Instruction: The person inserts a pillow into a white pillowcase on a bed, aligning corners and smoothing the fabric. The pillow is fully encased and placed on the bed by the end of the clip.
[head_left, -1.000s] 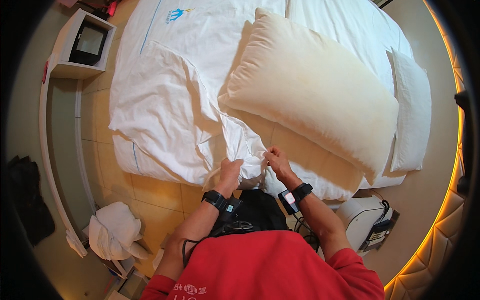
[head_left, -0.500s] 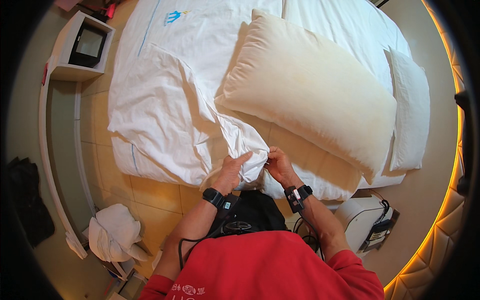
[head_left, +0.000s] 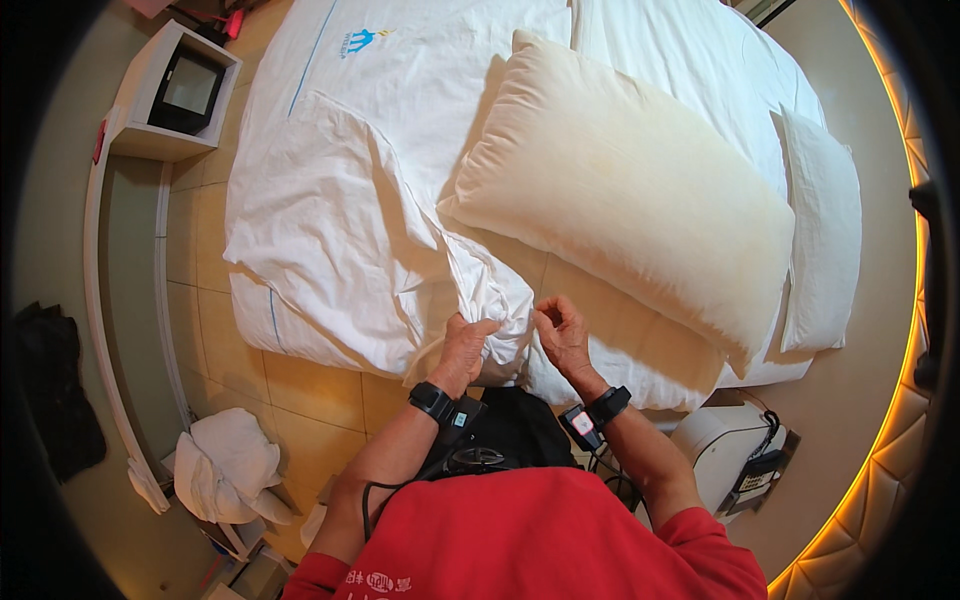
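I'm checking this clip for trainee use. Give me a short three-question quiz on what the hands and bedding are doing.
1. True or false: the left hand grips the white pillowcase.
2. Which lies right of the pillowcase: (a) bare cream pillow, (b) a folded blanket, (c) a suitcase?
3. What does the right hand pinch with its fingers?

Key: 1 true; 2 a; 3 the pillowcase's bunched edge.

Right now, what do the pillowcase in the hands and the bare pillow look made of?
Pillowcase: thin white woven cloth, likely cotton, matte; it creases sharply and bunches where both hands grip it. Pillow: cream fabric shell, matte, with faint yellow stains; puffy, so a soft filling, kind unclear.
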